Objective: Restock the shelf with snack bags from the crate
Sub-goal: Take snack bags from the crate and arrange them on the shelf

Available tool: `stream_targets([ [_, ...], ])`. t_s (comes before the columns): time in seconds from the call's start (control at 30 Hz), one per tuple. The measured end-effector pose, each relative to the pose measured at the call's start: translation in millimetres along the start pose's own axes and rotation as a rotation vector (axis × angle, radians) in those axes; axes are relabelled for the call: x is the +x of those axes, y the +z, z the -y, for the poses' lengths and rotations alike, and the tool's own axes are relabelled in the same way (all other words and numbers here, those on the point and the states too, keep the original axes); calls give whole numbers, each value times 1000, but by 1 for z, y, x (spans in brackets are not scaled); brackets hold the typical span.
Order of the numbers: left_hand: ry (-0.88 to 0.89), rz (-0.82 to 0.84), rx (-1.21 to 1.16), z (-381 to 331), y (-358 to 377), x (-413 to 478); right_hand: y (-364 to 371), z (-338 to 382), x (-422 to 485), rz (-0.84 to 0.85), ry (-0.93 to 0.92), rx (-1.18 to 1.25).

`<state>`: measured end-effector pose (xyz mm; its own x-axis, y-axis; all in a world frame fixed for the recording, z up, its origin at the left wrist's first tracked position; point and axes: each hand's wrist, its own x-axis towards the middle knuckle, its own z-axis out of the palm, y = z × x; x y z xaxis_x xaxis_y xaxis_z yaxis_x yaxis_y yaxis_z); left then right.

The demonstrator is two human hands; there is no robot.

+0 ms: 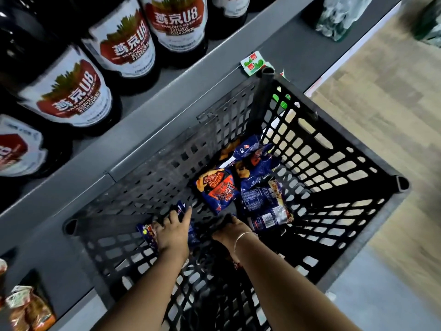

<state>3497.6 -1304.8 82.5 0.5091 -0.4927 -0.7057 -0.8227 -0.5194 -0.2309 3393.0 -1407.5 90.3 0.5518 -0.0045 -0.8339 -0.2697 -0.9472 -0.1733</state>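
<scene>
A black slatted crate [334,163] stands on the floor against the grey shelf [167,108]. Several blue and orange snack bags [218,187] lie on its bottom. Both my arms reach down into it. My left hand [173,231] is closed on a blue snack bag [148,232] near the crate's left wall. My right hand [229,229], with a thin bangle at the wrist, presses down beside another blue bag [265,206]; its fingers are in shadow, and whether they grip anything is not visible.
Dark beer bottles with red and white labels [71,91] fill the shelf above the crate. A price tag [253,63] sticks out at the shelf edge. Orange snack packs [26,309] sit on a lower shelf at bottom left. Wooden floor [393,103] lies to the right.
</scene>
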Motion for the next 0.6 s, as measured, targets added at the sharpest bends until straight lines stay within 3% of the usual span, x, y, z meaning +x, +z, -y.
stream_targets([
  [0.13,-61,-54,-246,6,-16,-9,12,7,10,30,16,-174],
  [0.33,-96,-11,-827,21,-56,-17,10,3,-1,-119,-12,-192],
  [0.47,-65,133,-1260,30,-89,-30,1,-10,-18,-182,5,-164],
  [0.6,-15,362,-1573,43,-106,-49,-18,-29,-42,-209,101,21],
])
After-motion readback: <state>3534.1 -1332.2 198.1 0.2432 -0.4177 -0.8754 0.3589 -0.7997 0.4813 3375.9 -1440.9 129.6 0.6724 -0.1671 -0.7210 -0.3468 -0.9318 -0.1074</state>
